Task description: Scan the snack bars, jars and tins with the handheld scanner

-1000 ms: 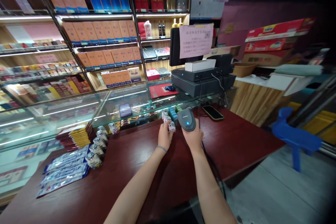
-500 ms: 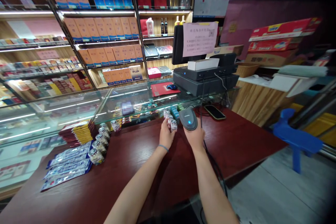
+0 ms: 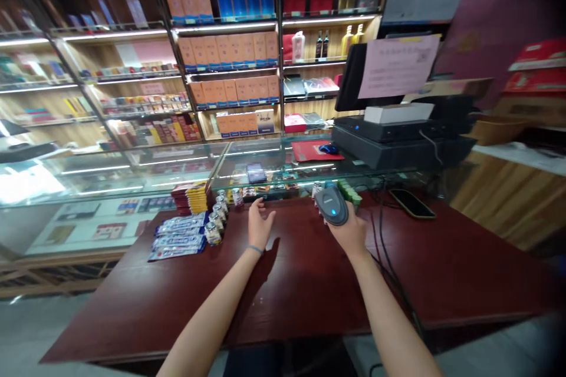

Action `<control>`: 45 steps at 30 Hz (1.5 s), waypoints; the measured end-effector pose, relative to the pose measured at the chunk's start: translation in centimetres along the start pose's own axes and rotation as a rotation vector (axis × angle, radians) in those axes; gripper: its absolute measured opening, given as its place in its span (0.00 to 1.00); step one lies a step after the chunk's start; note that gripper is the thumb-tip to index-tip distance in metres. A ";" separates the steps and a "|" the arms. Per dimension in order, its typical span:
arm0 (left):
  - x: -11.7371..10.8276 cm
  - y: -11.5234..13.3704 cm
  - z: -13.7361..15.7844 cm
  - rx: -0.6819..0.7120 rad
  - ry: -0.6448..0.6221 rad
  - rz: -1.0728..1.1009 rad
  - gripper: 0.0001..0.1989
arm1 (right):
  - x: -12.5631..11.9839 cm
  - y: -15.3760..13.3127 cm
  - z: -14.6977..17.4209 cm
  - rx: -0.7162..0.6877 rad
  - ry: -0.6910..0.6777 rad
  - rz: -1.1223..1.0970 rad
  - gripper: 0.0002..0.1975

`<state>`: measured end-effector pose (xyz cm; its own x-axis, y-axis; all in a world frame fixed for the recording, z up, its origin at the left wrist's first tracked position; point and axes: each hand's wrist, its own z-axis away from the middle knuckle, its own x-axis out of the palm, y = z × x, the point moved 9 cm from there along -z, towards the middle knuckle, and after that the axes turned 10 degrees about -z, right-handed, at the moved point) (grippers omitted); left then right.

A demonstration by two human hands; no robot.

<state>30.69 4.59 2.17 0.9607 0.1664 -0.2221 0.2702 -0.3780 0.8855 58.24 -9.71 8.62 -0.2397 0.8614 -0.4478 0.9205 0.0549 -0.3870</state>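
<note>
My right hand (image 3: 351, 232) grips a dark grey barcode scanner (image 3: 331, 206) with a lit blue light, its cable trailing down across the counter. Partly hidden behind the scanner stand small jars (image 3: 316, 188) and green packs (image 3: 349, 193). Over the dark red counter, my left hand (image 3: 260, 225) holds nothing, its thumb apart from loosely bent fingers. Left of it runs a row of small silver-lidded jars (image 3: 213, 233), with one more jar (image 3: 237, 197) by the glass. Beside that row lie blue-and-white sachets (image 3: 179, 235) and a stack of yellow and maroon packets (image 3: 194, 198).
A phone (image 3: 412, 204) lies on the counter at right. Behind the glass showcase (image 3: 260, 153) edge stand a monitor (image 3: 351, 79) with a pink sheet and a black cash drawer (image 3: 398, 144). A blue mouse (image 3: 328, 148) rests on a red mat (image 3: 305, 152). Shelves of boxes line the back.
My left hand has let go of the small jars near the scanner and moved left, its fingers loosening. The view has turned left. My right hand still holds the scanner.
</note>
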 end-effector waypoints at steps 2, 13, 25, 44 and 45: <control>-2.5 -0.9 -0.5 -0.018 0.057 -0.017 0.29 | 0.7 -1.7 0.0 -0.072 -0.028 -0.028 0.20; -7.8 -5.2 -0.9 -0.119 0.119 -0.018 0.31 | 5.1 -8.5 2.8 -0.342 -0.262 -0.176 0.16; -7.7 -6.8 -2.5 -0.087 0.118 0.004 0.38 | 6.0 -9.9 4.4 -0.365 -0.284 -0.240 0.15; -4.9 -8.1 -8.4 0.031 0.244 -0.319 0.33 | 5.7 -9.7 4.5 -0.394 -0.294 -0.291 0.19; -4.9 -8.1 -8.4 0.020 0.248 -0.315 0.32 | 5.7 -9.7 4.4 -0.389 -0.290 -0.289 0.19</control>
<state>23.24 14.46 -0.53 0.7873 0.4904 -0.3738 0.5523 -0.2912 0.7811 46.54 -7.59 6.26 -0.5232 0.6126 -0.5925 0.8377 0.4976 -0.2253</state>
